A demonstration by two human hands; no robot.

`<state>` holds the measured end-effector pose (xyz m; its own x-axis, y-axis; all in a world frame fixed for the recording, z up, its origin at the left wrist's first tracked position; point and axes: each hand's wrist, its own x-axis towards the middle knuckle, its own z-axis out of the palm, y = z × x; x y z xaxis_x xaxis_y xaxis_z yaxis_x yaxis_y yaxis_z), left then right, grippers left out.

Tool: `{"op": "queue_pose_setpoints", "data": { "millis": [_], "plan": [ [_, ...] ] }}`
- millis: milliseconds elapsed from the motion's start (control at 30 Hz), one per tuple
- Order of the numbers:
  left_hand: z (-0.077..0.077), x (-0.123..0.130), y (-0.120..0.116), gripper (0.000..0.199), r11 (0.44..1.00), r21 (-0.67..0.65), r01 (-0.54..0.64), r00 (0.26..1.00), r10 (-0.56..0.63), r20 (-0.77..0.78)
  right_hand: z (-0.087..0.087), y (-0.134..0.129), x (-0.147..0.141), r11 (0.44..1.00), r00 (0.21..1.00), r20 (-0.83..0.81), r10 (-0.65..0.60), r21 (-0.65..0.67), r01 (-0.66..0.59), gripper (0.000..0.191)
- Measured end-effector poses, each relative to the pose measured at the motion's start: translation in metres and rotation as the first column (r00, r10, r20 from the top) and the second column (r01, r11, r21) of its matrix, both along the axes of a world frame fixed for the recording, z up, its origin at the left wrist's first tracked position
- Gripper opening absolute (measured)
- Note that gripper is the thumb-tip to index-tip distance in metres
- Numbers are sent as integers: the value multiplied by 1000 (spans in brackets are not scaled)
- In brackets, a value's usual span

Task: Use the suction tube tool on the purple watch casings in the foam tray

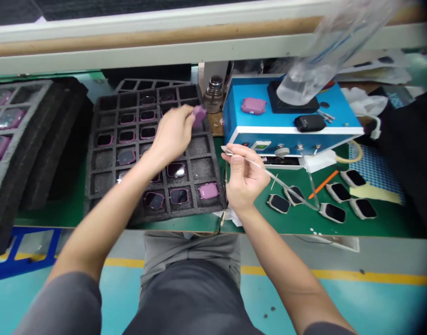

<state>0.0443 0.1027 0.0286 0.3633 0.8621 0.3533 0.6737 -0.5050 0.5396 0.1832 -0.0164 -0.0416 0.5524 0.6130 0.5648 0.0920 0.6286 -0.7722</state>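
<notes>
My left hand (175,132) reaches over the dark foam tray (101,179), closed on a purple watch case (199,116) that is slightly blurred. Below it, the tray's compartments hold several purple watch cases with dark screens, and one purple case (209,190) lies with its plain side up at the near right corner. To the right of the tray, my right hand (246,176) pinches a thin clear tube (286,186) near its end, with a small pale tip showing beyond the fingers. The tube loops down to the green bench and back up toward the blue box (239,122).
A purple case (253,106), a black case (309,123) and a clear plastic cylinder (299,86) stand on the box. Several pale-framed watches (332,212) and an orange stick (323,184) lie at right. A glass bottle (214,94) stands behind; stacked foam trays (42,139) are at left.
</notes>
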Motion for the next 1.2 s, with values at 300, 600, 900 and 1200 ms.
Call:
{"op": "queue_pose_setpoints", "data": {
  "millis": [300,600,900,1200],
  "plan": [
    [-51,-4,-106,40,882,-437,177,637,236,734,-3,-1,-8,988,990,47,137,-75,-133,14],
    [-57,-2,-107,35,909,-375,179,630,187,754,-4,-3,-8,983,983,75,167,-93,-160,13],
    [-54,-2,-107,37,909,-380,171,660,181,730,-6,-2,-8,984,985,84,153,-99,-145,12],
    [-52,-3,-109,34,905,-388,175,664,183,725,-6,-3,-8,984,985,103,138,-128,-124,12]
  ]
}}
